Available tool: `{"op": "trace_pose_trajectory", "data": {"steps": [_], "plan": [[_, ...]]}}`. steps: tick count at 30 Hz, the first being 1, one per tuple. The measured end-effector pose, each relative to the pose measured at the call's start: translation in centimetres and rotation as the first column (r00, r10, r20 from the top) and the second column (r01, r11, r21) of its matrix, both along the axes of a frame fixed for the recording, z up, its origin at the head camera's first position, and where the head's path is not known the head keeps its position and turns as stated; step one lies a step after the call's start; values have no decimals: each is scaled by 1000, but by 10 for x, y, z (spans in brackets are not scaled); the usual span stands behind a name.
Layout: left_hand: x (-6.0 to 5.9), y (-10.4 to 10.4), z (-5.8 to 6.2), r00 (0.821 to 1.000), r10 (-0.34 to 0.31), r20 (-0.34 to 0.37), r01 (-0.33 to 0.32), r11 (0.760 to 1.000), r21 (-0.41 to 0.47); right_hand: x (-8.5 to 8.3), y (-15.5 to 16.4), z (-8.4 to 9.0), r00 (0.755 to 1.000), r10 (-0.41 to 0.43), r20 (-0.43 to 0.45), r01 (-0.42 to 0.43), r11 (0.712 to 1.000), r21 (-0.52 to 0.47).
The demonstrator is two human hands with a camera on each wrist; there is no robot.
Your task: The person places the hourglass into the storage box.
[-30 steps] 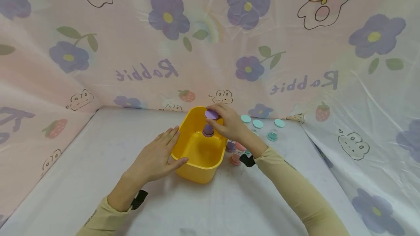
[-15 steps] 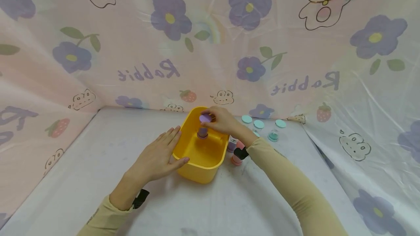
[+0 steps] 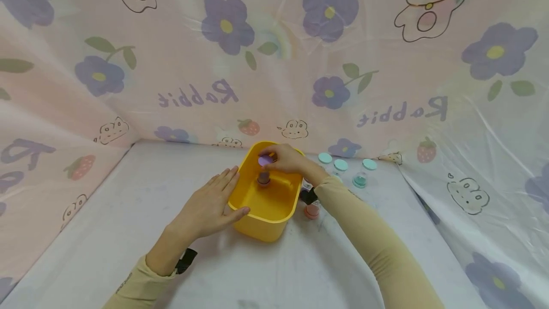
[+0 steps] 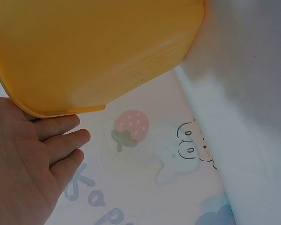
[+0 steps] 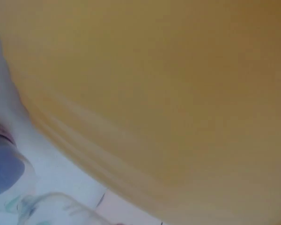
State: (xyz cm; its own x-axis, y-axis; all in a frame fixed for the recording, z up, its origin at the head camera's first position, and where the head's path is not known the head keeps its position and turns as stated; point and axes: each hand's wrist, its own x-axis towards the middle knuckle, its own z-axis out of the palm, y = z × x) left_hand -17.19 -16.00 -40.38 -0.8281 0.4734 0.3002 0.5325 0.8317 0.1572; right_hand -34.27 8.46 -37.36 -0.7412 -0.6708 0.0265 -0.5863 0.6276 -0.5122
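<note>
A yellow tub stands on the white table. My left hand lies flat against the tub's left wall, fingers straight. My right hand reaches over the tub's far rim and pinches a small purple-capped jar inside the tub, near its back wall. The right wrist view is filled by the tub's yellow side; my right hand does not show there.
Right of the tub stand several small jars: teal-capped ones, one with teal contents, a pink one. A clear jar shows in the right wrist view. A flowered plastic sheet walls the table.
My right hand has carried the purple-capped jar leftward and lower into the tub. The left hand has stayed against the tub's side.
</note>
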Motion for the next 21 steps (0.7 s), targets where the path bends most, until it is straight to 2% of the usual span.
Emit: {"op": "trace_pose_trajectory", "data": {"steps": [8,21], "plan": [[0,1,1,1000,5,8,-5,1000,2,-8,-1,-5,1000,-6,27,4,999,38],[0,0,0,1000,3,3,-3,1000,2,-11,-3,-8,1000,-3,7,2,998,65]]}}
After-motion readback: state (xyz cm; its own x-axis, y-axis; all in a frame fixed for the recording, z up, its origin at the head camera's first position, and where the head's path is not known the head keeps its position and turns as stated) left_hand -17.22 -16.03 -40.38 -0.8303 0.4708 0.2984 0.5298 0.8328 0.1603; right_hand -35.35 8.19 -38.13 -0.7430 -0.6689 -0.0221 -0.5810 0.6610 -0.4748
